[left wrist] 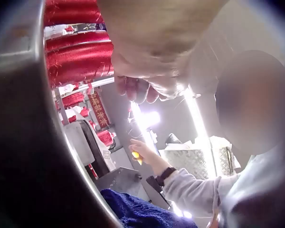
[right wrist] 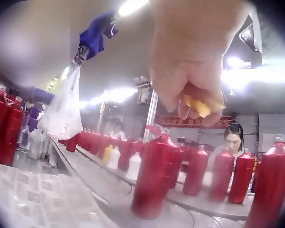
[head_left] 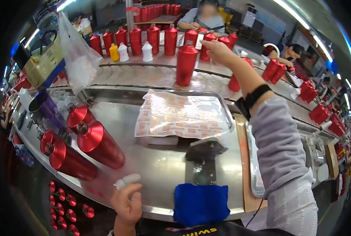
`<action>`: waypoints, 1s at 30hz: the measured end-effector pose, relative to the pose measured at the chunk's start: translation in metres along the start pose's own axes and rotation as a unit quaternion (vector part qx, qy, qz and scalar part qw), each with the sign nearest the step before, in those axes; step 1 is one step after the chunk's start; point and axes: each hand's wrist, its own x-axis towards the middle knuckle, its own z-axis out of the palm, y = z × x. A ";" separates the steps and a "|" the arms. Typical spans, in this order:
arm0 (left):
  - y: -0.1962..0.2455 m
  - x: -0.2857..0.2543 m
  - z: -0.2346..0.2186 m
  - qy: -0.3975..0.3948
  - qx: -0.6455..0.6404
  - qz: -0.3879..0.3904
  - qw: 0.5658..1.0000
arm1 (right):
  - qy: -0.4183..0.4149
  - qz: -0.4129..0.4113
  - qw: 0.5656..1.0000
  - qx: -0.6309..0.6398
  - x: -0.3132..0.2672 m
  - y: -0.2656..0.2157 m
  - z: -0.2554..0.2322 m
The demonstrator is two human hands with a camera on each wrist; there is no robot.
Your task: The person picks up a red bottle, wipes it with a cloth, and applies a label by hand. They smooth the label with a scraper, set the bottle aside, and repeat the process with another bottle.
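My right hand reaches out over the conveyor, near a tall red bottle that stands upright there. In the right wrist view its fingers bend downward above the bottles, with a small yellow piece among them; I cannot tell whether it is held or worn. My left hand hovers by the front edge of the metal table, loosely curled and holding nothing, a white covering on one finger. Close to it on the table are several red bottles, including a large one with a bare threaded neck.
A printed sheet lies over a metal tray. A blue cloth rests at the front edge, below a dark metal stand. Across the conveyor stand red bottles, white bottles and a yellow bottle. A plastic bag hangs left. Other people sit beyond.
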 end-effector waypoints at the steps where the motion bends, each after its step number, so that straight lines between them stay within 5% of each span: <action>1: -0.001 0.001 0.000 -0.014 -0.001 -0.006 1.000 | 0.006 0.005 1.000 0.004 0.014 0.006 0.014; 5: -0.001 0.010 -0.001 -0.009 0.032 0.004 0.999 | -0.032 -0.002 0.999 -0.020 0.046 0.037 0.054; 9: -0.005 0.022 -0.002 -0.011 0.032 0.020 0.999 | 0.077 0.101 0.992 0.000 0.022 0.024 0.049; 13: 0.000 0.037 0.006 -0.046 0.003 0.044 0.998 | 0.141 0.113 0.983 0.016 -0.015 0.027 0.029; 18: 0.007 0.053 0.009 -0.068 -0.053 0.048 0.995 | 0.225 -0.035 0.971 0.068 -0.072 0.003 -0.065; 22: 0.017 0.080 0.023 -0.089 -0.205 0.015 0.975 | 0.119 -0.027 0.941 0.316 -0.132 -0.053 -0.171; 24: 0.034 0.100 0.045 -0.119 -0.336 -0.003 0.934 | 0.076 -0.053 0.902 0.421 -0.161 -0.078 -0.194; 27: 0.059 0.120 0.092 -0.287 -0.510 -0.035 0.811 | 0.040 -0.096 0.875 0.474 -0.195 -0.118 -0.183; 28: 0.066 0.116 0.099 -0.383 -0.552 -0.058 0.739 | 0.017 -0.032 0.847 0.531 -0.211 -0.138 -0.166; 30: 0.077 0.075 0.119 -0.356 -0.656 -0.213 0.631 | -0.016 0.094 0.796 0.598 -0.246 -0.165 -0.131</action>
